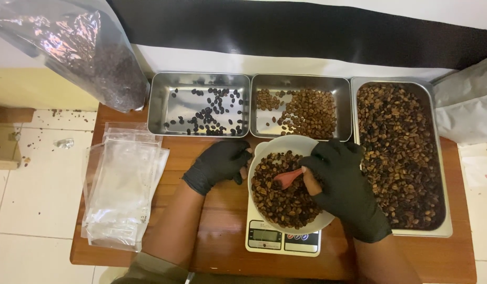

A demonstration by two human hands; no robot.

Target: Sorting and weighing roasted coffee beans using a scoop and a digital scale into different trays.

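Both my hands wear black gloves. My left hand (218, 164) rests against the left rim of a white bowl (279, 144) filled with brown coffee beans (277, 197). The bowl stands on a small digital kitchen scale (283, 242). My right hand (344, 186) reaches over the bowl from the right and holds a small pink scoop (287, 178), its tip lying on the beans.
Behind the bowl stand three steel trays: dark beans (199, 105), light beans (301, 108), and a large tray (401, 158) of mixed beans on the right. Clear plastic bags (122, 189) lie at the left of the wooden table (222, 231). A big bag of beans (85, 52) leans at top left.
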